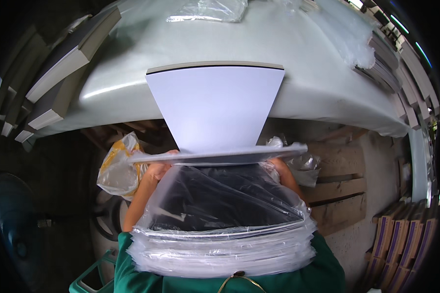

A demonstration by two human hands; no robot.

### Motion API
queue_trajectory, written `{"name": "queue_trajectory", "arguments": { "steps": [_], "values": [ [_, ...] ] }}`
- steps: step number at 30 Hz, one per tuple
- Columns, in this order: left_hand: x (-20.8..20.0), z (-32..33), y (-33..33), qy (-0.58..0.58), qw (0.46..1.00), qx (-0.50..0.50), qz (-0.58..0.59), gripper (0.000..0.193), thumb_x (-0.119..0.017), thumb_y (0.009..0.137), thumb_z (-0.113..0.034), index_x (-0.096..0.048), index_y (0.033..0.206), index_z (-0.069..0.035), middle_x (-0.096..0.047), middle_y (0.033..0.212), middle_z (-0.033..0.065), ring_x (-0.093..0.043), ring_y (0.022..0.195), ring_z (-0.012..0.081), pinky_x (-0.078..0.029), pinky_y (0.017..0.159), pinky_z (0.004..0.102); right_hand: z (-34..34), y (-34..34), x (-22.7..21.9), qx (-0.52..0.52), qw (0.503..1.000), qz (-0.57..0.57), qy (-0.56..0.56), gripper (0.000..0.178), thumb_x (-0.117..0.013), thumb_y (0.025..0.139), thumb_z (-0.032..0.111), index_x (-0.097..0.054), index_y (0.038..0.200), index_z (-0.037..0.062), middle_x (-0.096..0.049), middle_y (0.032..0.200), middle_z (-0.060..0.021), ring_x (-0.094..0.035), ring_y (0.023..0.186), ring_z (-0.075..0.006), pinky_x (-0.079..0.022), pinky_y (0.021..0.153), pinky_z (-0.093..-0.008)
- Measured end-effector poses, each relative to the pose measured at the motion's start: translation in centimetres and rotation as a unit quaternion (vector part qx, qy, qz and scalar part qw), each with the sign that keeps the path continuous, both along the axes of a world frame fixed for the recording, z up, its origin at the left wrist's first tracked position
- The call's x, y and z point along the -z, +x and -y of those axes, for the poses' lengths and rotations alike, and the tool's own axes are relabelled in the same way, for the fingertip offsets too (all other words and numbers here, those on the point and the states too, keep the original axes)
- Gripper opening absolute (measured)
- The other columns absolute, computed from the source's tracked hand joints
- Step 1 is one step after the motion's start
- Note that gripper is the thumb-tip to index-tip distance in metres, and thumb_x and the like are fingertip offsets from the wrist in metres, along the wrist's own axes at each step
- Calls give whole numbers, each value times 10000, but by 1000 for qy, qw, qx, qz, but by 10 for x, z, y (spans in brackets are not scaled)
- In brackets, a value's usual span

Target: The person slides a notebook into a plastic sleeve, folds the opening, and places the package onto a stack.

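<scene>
Both hands grip a thin flat panel in a clear plastic sleeve (220, 157), seen nearly edge-on. My left hand (160, 168) is closed at its left end, with part of the fingers hidden behind it. My right hand (277, 168) holds the right end, partly covered by loose plastic. Just beyond, a large white board (220, 102) leans from the table edge down toward me; the sleeve hides its near end. Between my forearms and against my body rises a stack of black panels (220, 200) in clear plastic bags.
A table (117, 93) under pale sheeting lies ahead, with thick stacked boards (63, 73) at left and more boards (384, 66) at right. Crumpled plastic bags (120, 166) hang near my left arm. Right of me are a wooden pallet (342, 195) and upright cartons (401, 234).
</scene>
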State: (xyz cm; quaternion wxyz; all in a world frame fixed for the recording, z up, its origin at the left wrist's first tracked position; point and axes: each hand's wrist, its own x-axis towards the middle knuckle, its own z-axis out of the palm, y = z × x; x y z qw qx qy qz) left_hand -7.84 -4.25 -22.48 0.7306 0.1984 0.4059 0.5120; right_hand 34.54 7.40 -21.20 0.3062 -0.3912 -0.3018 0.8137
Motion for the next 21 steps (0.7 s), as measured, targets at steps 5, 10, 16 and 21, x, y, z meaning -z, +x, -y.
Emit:
{"name": "queue_trajectory", "arguments": {
  "steps": [5, 10, 16, 21],
  "values": [
    [28, -8, 19, 9, 999, -6, -41, 88, -538, 852, -149, -570, 833, -70, -573, 795, -14, -524, 690, 64, -434, 626, 204, 5, -11, 19, -2, 969, 214, 126, 252, -559, 804, 150, -577, 1016, 16, -605, 884, -53, -558, 679, -123, -441, 597, -253],
    [13, -21, -5, 78, 813, 206, -539, 166, -615, 800, -197, -617, 847, -38, -586, 733, 1, -523, 677, 68, -416, 603, 203, -24, -1, -40, -17, 923, 248, 293, 264, -533, 837, 236, -582, 965, 10, -572, 778, -12, -512, 638, -96, -386, 562, -197],
    [-261, -40, 70, 203, 838, 253, -438, 296, -691, 720, -269, -622, 859, -17, -578, 700, 16, -515, 623, 85, -412, 575, 234, 9, -67, -243, -84, 926, -196, 311, 591, -387, 867, 483, -328, 1248, 35, -441, 1148, -148, -484, 968, -196, -457, 764, -325],
    [-298, -34, 148, 520, 648, -31, -556, 303, -706, 713, -206, -581, 918, -22, -586, 804, 95, -535, 695, 134, -431, 587, 253, 31, -127, -281, -133, 920, -267, 253, 727, -360, 839, 562, -202, 1332, 53, -325, 1283, -136, -406, 1137, -217, -363, 938, -362]
  ]
}}
